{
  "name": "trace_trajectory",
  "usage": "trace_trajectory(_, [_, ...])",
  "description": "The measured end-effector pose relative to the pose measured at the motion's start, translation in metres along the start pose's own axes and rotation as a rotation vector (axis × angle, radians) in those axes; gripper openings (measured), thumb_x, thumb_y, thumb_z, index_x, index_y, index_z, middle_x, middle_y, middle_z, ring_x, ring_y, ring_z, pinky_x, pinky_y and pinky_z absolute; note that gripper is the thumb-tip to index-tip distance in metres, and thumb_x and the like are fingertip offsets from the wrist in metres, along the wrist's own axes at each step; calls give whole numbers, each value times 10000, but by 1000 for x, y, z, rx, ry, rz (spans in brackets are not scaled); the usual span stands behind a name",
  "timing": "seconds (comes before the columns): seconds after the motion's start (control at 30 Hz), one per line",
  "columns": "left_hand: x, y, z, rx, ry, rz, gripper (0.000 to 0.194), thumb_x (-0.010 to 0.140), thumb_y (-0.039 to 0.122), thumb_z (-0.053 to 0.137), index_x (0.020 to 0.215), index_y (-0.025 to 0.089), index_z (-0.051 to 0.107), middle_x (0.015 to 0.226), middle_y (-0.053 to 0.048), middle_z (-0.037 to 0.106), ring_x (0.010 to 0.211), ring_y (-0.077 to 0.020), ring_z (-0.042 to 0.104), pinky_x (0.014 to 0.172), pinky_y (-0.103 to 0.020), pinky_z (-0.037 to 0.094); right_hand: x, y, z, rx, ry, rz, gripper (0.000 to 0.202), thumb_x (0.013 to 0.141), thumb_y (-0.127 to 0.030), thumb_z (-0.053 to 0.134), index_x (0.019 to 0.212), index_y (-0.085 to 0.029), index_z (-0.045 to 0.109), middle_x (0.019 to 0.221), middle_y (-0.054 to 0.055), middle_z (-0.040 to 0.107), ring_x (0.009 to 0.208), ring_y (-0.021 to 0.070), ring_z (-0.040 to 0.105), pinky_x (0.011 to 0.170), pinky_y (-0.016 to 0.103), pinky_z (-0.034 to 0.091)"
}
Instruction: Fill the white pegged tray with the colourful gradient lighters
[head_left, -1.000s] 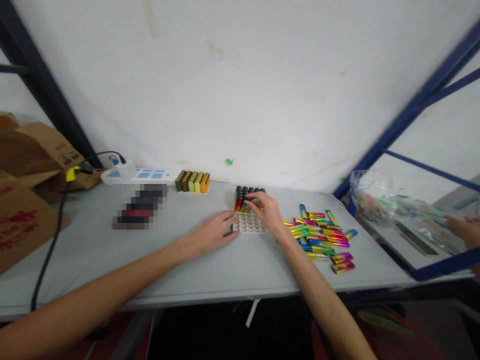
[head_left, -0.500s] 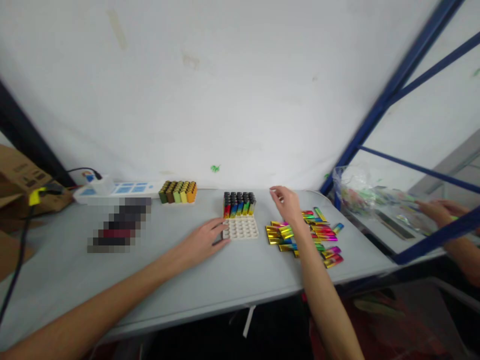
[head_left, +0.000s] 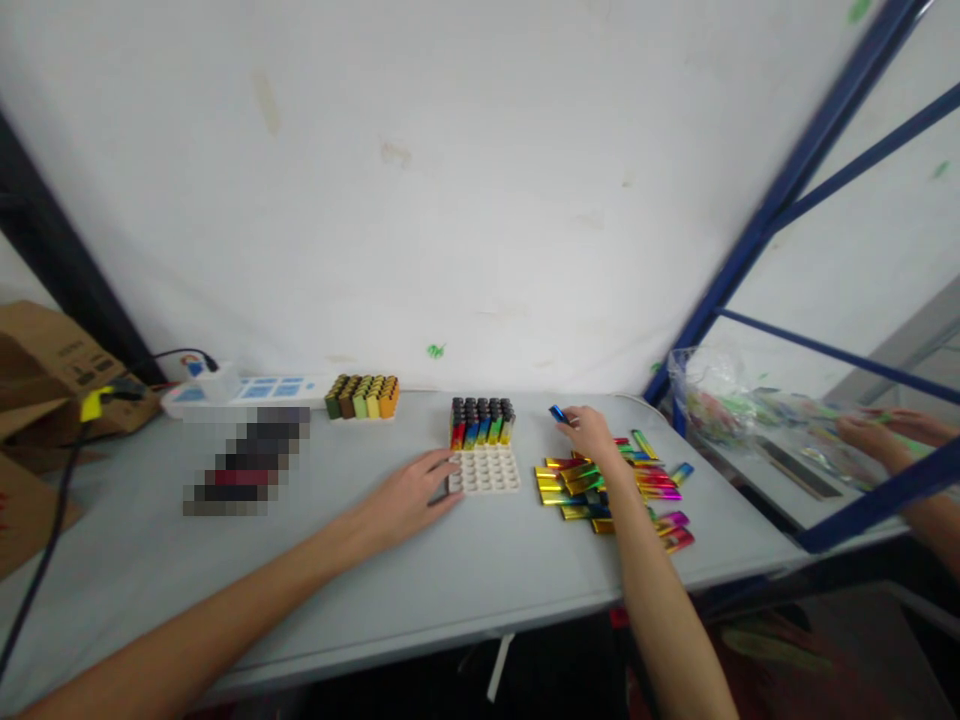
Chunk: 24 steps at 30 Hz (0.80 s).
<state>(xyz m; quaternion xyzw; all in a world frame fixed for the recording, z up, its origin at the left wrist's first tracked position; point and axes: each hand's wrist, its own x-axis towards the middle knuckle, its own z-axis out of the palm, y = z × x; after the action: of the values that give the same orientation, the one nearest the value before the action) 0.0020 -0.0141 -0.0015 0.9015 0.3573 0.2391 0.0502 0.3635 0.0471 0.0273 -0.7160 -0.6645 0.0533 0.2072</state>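
Note:
A white plastic tray (head_left: 484,470) with rows of small slots lies flat mid-table. Lighters (head_left: 481,424) with black tops and shiny red, blue, green and yellow bodies stand upright in rows at its back. My left hand (head_left: 411,497) rests at the tray's left edge, fingers apart and fingertips touching it. To the right, my right hand (head_left: 587,432) is closed on a shiny blue lighter sleeve (head_left: 556,412), whose end sticks out past the fingertips. Under and around my right forearm lies a loose pile of metallic sleeves (head_left: 555,492), partly hidden by the arm.
Against the wall, more lighters (head_left: 363,398) stand in a block beside a white power strip (head_left: 262,390). A blurred dark object (head_left: 251,460) lies on the left. Cardboard boxes (head_left: 52,370) fill the left end. Beyond a blue metal frame (head_left: 750,235), another person's hands (head_left: 874,440) handle clear plastic bags.
My right hand has gone from showing nothing at its fingertips to holding the blue lighter sleeve, lowering slightly. The left hand stays at the tray. The whole view has shifted a little.

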Motion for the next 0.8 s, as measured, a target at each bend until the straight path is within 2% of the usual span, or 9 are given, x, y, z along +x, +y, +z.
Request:
trace_trajectory(0.13, [0, 2, -1, 16, -16, -10, 329, 980, 356, 587, 1252, 177, 638, 1362, -134, 629, 1254, -268, 616, 1130, -431, 487, -5, -15, 0, 392, 151, -268, 300, 875, -377, 690, 1079, -158, 717, 1040, 103, 751, 870, 218, 721, 829, 374, 593])
trace_trajectory(0.23, [0, 3, -1, 37, -16, -7, 321, 979, 347, 592, 1250, 179, 636, 1364, -133, 622, 1247, -265, 617, 1129, -425, 487, -14, -31, -2, 557, 175, -407, 339, 870, -471, 694, 1042, -179, 707, 986, 77, 739, 833, 206, 706, 775, 371, 608])
trace_trajectory(0.4, [0, 5, -1, 50, -33, -14, 334, 988, 346, 584, 1264, 164, 629, 1374, -145, 614, 1265, -271, 601, 1137, -434, 479, -28, -58, -6, 617, 101, -522, 441, 863, -476, 727, 1194, -203, 624, 871, 23, 698, 743, 159, 672, 711, 306, 594])
trace_trajectory(0.5, [1, 6, -2, 53, -54, -20, 349, 991, 345, 579, 1278, 151, 625, 1388, -156, 604, 1286, -276, 586, 1149, -437, 464, -31, -67, -2, 629, 72, -547, 456, 866, -483, 727, 1207, -216, 583, 845, 7, 690, 695, 146, 674, 680, 286, 593])
trace_trajectory(0.63, [1, 6, -2, 44, -58, -30, 353, 989, 350, 581, 1269, 141, 628, 1386, -165, 602, 1276, -283, 591, 1140, -438, 472, -31, -74, 14, 622, 103, -536, 398, 889, -507, 699, 1144, -220, 597, 805, 10, 707, 692, 165, 709, 670, 297, 613])
trace_trajectory(0.8, [2, 4, 0, 17, -26, -27, 351, 979, 357, 592, 1266, 160, 631, 1368, -157, 616, 1256, -291, 605, 1122, -454, 485, -33, -86, 35, 594, 95, -591, 303, 967, -461, 610, 1130, -206, 621, 827, 39, 738, 711, 183, 741, 689, 317, 628])
